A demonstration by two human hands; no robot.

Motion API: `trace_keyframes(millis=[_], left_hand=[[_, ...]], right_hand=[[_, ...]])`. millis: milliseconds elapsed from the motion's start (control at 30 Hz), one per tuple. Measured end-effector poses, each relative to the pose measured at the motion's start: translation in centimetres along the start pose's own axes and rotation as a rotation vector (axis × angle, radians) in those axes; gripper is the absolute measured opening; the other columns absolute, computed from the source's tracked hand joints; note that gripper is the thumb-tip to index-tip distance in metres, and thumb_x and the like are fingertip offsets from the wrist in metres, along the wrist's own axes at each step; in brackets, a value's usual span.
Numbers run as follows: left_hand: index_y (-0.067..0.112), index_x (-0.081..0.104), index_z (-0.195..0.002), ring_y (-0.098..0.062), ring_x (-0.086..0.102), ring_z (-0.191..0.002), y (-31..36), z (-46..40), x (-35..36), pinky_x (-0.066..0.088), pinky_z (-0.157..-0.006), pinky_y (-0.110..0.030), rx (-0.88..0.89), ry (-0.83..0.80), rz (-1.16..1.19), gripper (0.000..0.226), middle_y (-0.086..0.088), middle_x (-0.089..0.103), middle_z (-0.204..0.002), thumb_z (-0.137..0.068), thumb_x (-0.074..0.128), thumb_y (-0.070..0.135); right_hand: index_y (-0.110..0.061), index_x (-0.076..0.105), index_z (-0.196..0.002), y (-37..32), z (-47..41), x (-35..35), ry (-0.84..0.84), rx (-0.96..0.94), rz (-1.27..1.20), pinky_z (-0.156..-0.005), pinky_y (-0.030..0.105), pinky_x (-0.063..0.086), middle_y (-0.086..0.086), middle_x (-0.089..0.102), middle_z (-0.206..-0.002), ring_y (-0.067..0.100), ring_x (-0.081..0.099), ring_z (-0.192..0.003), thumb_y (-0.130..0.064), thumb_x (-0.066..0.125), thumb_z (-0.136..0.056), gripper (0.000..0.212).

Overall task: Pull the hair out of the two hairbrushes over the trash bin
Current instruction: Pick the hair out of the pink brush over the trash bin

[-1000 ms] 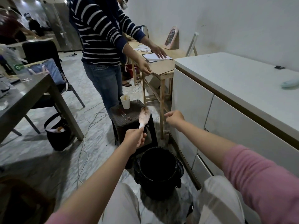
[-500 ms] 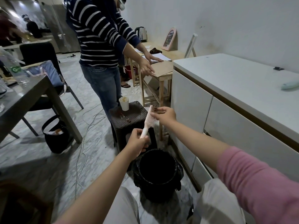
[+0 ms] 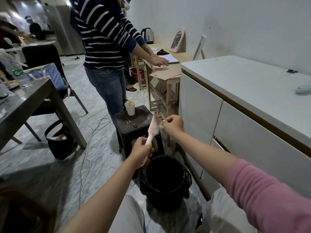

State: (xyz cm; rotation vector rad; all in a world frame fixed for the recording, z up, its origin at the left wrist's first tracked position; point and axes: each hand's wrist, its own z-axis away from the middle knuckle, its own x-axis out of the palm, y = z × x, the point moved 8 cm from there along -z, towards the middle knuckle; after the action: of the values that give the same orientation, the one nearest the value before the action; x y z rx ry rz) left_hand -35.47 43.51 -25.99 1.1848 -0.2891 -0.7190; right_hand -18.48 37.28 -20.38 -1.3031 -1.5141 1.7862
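**One brush held above the bin, hair pinched at its head**

The left hand [image 3: 141, 151] grips the pale pink hairbrush [image 3: 154, 127] by its handle, fingers curled round it, so the brush rises tilted up and to the right from the fist. Its bristles face the right hand [image 3: 173, 122], which pinches a brown tuft of hair [image 3: 159, 116] at the upper part of the brush head, fingertips touching the bristles. The brush sits above and slightly behind the black trash bin [image 3: 165, 180], which stands on the floor between the person's knees and a dark stool [image 3: 134, 123].

Counted: one hairbrush in hand; one pale object, possibly a second brush, on the white counter [image 3: 249, 81]; one bin; one paper cup [image 3: 130, 108] on the stool.
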Motion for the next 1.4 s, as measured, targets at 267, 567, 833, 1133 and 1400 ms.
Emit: trace_keyframes(millis=[267, 567, 833, 1133, 1400], left_hand=[[0.006, 0.051, -0.109, -0.016, 0.040, -0.058, -0.8, 0.0, 0.1, 0.031, -0.053, -0.027, -0.070, 0.052, 0.087, 0.014, -0.007, 0.051, -0.076, -0.098, 0.043, 0.009], [0.016, 0.042, -0.077, -0.011, 0.029, -0.043, -2.7, -1.6, -1.0, 0.025, -0.046, -0.020, -0.235, 0.238, 0.435, 0.021, -0.001, 0.040, -0.063, -0.097, 0.036, 0.016], [0.009, 0.045, -0.080, -0.015, 0.034, -0.052, -4.5, -1.8, -3.5, 0.029, -0.049, -0.026, -0.253, 0.297, 0.287, 0.018, -0.006, 0.045, -0.067, -0.097, 0.041, 0.012], [0.007, 0.041, -0.093, -0.019, 0.033, -0.054, -3.7, -2.1, -2.1, 0.025, -0.048, -0.028, -0.122, 0.200, 0.025, 0.007, -0.013, 0.046, -0.079, -0.091, 0.040, 0.001], [0.009, 0.042, -0.092, -0.018, 0.035, -0.056, -3.5, -1.5, -1.6, 0.029, -0.048, -0.027, -0.107, 0.141, -0.023, 0.004, -0.011, 0.050, -0.082, -0.095, 0.042, 0.007]], right_hand=[[-0.003, 0.061, -0.065, 1.2, 0.3, -0.6, -0.005, -0.014, 0.023, -0.077, 0.035, 0.053, 0.006, 0.064, -0.067, 0.022, 0.063, -0.075, -0.008, 0.062, -0.076, 0.012], [0.000, 0.060, -0.061, 1.9, 1.0, -2.9, 0.066, -0.018, -0.151, -0.071, 0.043, 0.058, 0.019, 0.068, -0.068, 0.028, 0.069, -0.069, -0.004, 0.058, -0.071, 0.011], [-0.011, 0.063, -0.057, 5.4, 0.7, -5.1, 0.069, 0.129, -0.097, -0.084, 0.040, 0.057, 0.010, 0.072, -0.073, 0.021, 0.069, -0.078, -0.004, 0.071, -0.073, 0.019], [-0.008, 0.072, -0.078, 5.9, 0.0, -3.2, -0.032, 0.200, 0.099, -0.092, 0.032, 0.051, 0.010, 0.070, -0.104, 0.025, 0.063, -0.104, 0.002, 0.066, -0.076, 0.012], [-0.008, 0.065, -0.121, 4.5, -0.1, -1.1, -0.192, 0.126, 0.050, -0.094, 0.033, 0.052, 0.008, 0.065, -0.117, 0.021, 0.061, -0.107, 0.006, 0.052, -0.075, 0.049]])
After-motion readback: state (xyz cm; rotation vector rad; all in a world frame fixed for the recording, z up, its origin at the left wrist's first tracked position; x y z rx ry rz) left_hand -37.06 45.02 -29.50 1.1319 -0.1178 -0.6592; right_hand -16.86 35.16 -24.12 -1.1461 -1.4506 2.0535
